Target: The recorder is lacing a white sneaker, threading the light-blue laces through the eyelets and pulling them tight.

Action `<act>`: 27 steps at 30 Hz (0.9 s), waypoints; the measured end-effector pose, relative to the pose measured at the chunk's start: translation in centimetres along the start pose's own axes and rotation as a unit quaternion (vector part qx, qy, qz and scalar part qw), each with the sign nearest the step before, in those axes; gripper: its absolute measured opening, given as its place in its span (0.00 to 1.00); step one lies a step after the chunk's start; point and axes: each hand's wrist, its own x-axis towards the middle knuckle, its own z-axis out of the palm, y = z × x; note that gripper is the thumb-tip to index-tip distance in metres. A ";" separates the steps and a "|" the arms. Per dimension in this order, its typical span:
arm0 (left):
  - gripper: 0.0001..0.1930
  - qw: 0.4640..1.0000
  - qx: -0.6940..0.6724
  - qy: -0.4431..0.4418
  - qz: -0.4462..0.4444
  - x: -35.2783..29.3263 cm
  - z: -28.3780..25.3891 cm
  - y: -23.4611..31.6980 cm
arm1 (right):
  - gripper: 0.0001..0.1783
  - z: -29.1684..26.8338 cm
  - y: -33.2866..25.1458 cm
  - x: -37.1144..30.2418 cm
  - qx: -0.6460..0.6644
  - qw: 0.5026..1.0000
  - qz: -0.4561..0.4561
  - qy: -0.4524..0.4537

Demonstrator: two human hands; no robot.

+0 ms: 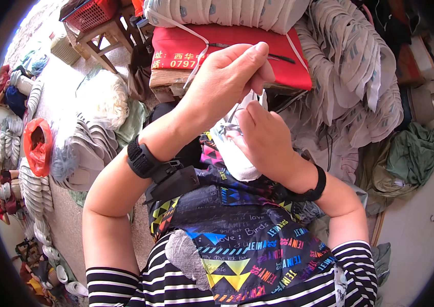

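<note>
My left hand (232, 71) is raised over the front edge of the red-covered stool, its fingers curled closed. Whatever they pinch, if anything, is too small or hidden to make out. Just below it, my right hand (265, 135) closes on the side of a white, sole-shaped shoe piece (235, 156) with grey marks at its upper end. The piece stands tilted over my lap, its lower end on my patterned apron (247, 230). A thin dark tool (281, 59) lies on the red cover (227, 33), partly behind my left hand.
A row of pale sole-shaped pieces (232, 11) rests on the stool. More hang in thick bunches (340, 56) at the right. At the left are strung soles (91, 143), a red plastic bag (38, 146), white yarn (104, 100) and a red basket (91, 15).
</note>
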 end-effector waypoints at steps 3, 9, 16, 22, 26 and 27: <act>0.20 1.000 -0.007 -0.014 -0.002 0.3 0.3 -0.1 | 0.16 1.3 0.3 0.2 0.039 0.999 -0.011 -0.001; 0.20 1.000 0.006 -0.002 0.000 0.4 0.0 0.6 | 0.07 1.8 1.2 0.9 -0.083 0.989 -0.112 0.043; 0.20 0.995 0.031 -0.007 0.095 -0.3 0.1 5.8 | 0.08 1.5 0.9 0.7 -0.011 0.975 -0.201 0.095; 0.19 0.994 -0.072 -0.026 0.073 -1.5 -1.6 5.5 | 0.13 -1.4 1.8 -0.2 0.079 0.994 -0.045 0.059; 0.19 0.992 -0.043 0.094 0.071 -1.1 -1.0 4.3 | 0.13 -1.0 3.0 -1.0 0.052 0.998 -0.028 -0.006; 0.18 0.994 -0.041 0.073 0.074 -1.0 -1.2 4.0 | 0.12 -0.7 3.3 -1.2 0.081 0.996 -0.019 -0.007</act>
